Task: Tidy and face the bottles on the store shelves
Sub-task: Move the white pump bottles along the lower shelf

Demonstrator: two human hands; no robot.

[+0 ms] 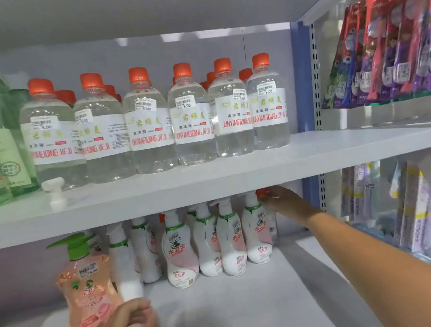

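Head view: my left hand (131, 324) sits low at the front of the lower shelf (237, 307), fingers curled around the base of a white bottle (124, 263) that stands just beside the tilted pink pump bottle (86, 286). My right hand (279, 199) reaches deep under the upper shelf (211, 182) to the far end of the white row (217, 240); its fingers touch something orange-capped behind the last bottle, but whether they close on it I cannot tell, since the shelf edge hides the fingertips. On the upper shelf the clear orange-capped bottles (149, 122) stand in a near-even front line, labels mostly forward, and a loose white cap (55, 192) lies by the leftmost one. To do this step well, I judge I should draw the rear bottle out slowly, keeping clear of the neighbouring pump heads, steady the left bottle upright, bring each label square to the front, and align bases along the shelf edge. The pink bottle leans and could tip if nudged.
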